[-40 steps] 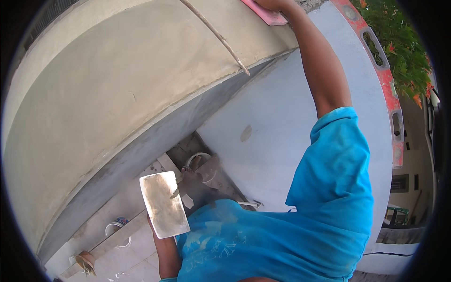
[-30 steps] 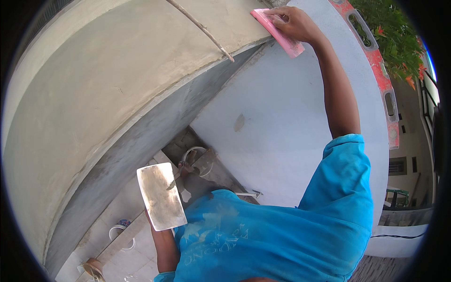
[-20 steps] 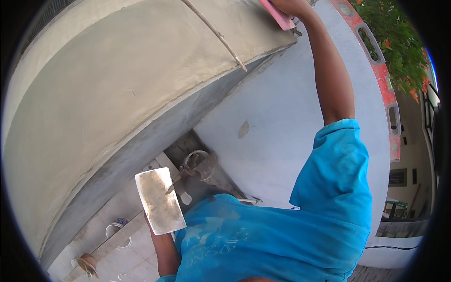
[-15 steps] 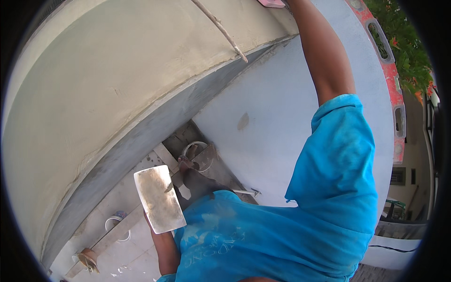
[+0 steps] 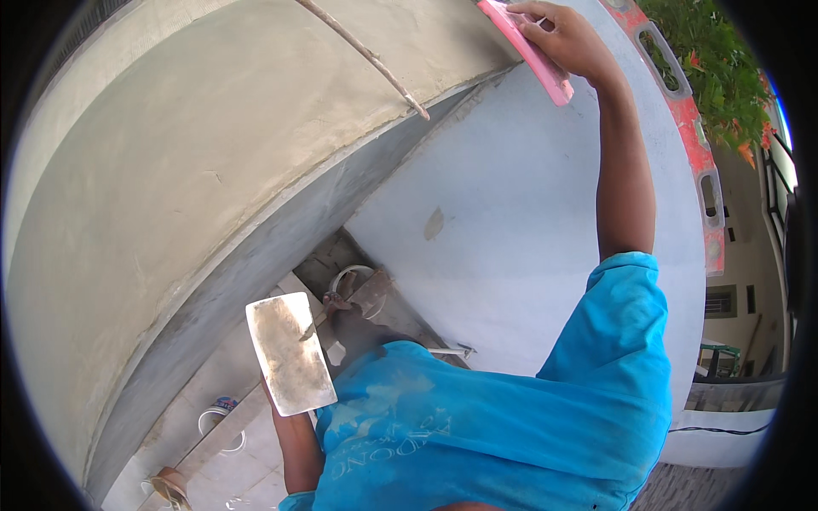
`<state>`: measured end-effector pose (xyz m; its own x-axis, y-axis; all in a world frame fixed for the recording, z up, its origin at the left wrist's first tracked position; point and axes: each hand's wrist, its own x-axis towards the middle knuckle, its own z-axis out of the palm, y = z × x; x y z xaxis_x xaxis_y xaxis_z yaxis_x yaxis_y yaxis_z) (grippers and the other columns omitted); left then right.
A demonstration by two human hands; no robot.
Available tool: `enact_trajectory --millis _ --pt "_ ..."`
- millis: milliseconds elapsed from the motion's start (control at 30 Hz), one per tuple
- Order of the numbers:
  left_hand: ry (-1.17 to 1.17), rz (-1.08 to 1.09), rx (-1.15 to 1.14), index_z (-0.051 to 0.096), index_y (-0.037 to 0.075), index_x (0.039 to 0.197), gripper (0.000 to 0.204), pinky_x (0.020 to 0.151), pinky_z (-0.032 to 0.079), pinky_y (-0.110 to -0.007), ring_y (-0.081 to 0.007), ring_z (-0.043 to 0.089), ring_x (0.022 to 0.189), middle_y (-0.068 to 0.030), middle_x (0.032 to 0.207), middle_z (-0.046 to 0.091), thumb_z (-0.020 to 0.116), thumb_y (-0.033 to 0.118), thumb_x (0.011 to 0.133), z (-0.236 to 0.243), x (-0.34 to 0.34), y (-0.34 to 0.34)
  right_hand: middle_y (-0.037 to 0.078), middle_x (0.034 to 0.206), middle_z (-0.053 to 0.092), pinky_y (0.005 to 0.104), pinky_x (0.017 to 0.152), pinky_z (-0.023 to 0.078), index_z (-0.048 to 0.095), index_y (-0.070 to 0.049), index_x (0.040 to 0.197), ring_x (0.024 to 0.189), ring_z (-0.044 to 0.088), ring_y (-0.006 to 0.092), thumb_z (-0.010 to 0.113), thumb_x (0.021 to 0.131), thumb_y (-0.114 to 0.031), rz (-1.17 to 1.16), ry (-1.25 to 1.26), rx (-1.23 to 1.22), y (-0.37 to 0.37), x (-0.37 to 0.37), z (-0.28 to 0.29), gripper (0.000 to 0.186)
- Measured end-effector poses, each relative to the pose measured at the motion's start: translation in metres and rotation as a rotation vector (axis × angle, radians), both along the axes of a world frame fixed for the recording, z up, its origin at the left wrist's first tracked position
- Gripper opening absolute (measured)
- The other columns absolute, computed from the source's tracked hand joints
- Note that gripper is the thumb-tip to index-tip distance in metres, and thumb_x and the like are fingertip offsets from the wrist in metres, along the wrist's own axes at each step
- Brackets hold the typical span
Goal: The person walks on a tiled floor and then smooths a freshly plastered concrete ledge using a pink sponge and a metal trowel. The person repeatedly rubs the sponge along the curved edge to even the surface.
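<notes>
In the head view, the person's right hand (image 5: 569, 41) is raised at the upper right, its fingers and thumb clamped on a pink float (image 5: 530, 53), which is at the end of the beige plastered surface (image 5: 239, 119) and overlaps the pale wall (image 5: 511, 230) in the picture; whether its face touches either one cannot be told. Lower down, just in front of the blue shirt (image 5: 503, 417), a pale rectangular board (image 5: 291, 353) with grey-brown smears is tilted, its broad face toward the camera; the left forearm (image 5: 298, 451) runs up behind it, and the left hand is hidden there, so how its fingers stand cannot be told. A thin wooden stick (image 5: 366, 55) slants across the beige surface, its lower end near the edge. Along the outer side of the pale wall stands a red level (image 5: 688, 119) with oblong cut-outs, beside green foliage (image 5: 716, 85) with orange flowers. Below, a white bucket (image 5: 207, 422) is on the tiled floor (image 5: 256, 490), well apart from the board
</notes>
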<state>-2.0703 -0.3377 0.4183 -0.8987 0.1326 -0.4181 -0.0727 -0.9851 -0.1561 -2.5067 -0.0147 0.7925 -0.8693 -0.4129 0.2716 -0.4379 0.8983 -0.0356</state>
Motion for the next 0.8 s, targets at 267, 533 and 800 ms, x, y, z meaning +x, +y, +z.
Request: enact_trajectory --millis 267,533,800 --pt "-0.023 0.001 0.004 0.053 0.005 0.145 0.049 0.081 0.065 -0.044 -0.0328 0.072 0.108 -0.0175 0.131 0.066 0.058 0.029 0.103 -0.009 0.005 -0.001 0.022 0.106 0.076 0.0436 0.084 0.058 0.078 -0.011 0.116 0.096 0.073 0.0369 0.059 0.089 -0.022 0.034 0.01 0.077 -0.118 -0.147 -0.035 0.035" --pt "-0.026 0.008 0.007 0.052 0.005 0.146 0.049 0.082 0.065 -0.045 -0.0329 0.072 0.108 -0.0175 0.131 0.066 0.058 0.029 0.103 -0.012 0.007 -0.002 0.022 0.106 0.076 0.042 0.084 0.057 0.077 -0.011 0.117 0.096 0.073 0.0366 0.059 0.089 -0.021 0.184 -0.023 0.093 -0.051 -0.06 -0.04 0.035" --pt "-0.04 0.01 -0.009 0.052 0.005 0.146 0.05 0.082 0.065 -0.045 -0.0331 0.072 0.108 -0.0176 0.132 0.066 0.058 0.03 0.103 -0.009 0.013 0.003 0.008 0.094 0.074 0.0354 0.073 0.054 0.076 -0.013 0.124 0.077 0.061 0.0184 0.065 0.095 -0.023 0.003 -0.018 -0.203 -0.007 0.007 -0.01 0.033"
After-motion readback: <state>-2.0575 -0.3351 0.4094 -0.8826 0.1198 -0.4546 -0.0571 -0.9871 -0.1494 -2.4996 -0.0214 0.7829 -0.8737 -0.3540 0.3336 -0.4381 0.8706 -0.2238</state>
